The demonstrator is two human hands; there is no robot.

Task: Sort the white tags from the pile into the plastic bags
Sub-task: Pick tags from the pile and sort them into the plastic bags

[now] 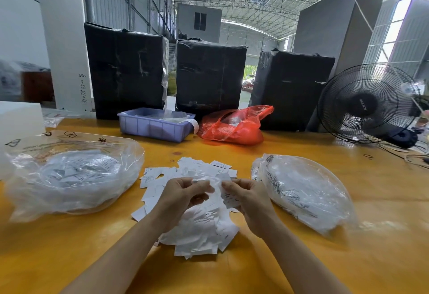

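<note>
A pile of white tags (199,228) lies on the yellow table (290,266) right in front of me. Both hands hover over the pile's middle. My left hand (183,195) and my right hand (246,197) each pinch white tags, with a blurred tag (209,180) stretched between their fingertips. A clear plastic bag (69,177) holding several tags sits to the left of the pile. Another clear plastic bag (304,191), also with tags inside, lies to the right.
A blue plastic bin (155,126) and a red plastic bag (234,126) stand at the table's far side, in front of three black wrapped boxes (209,75). A black fan (369,103) stands at the far right, and a white box (18,122) at the far left.
</note>
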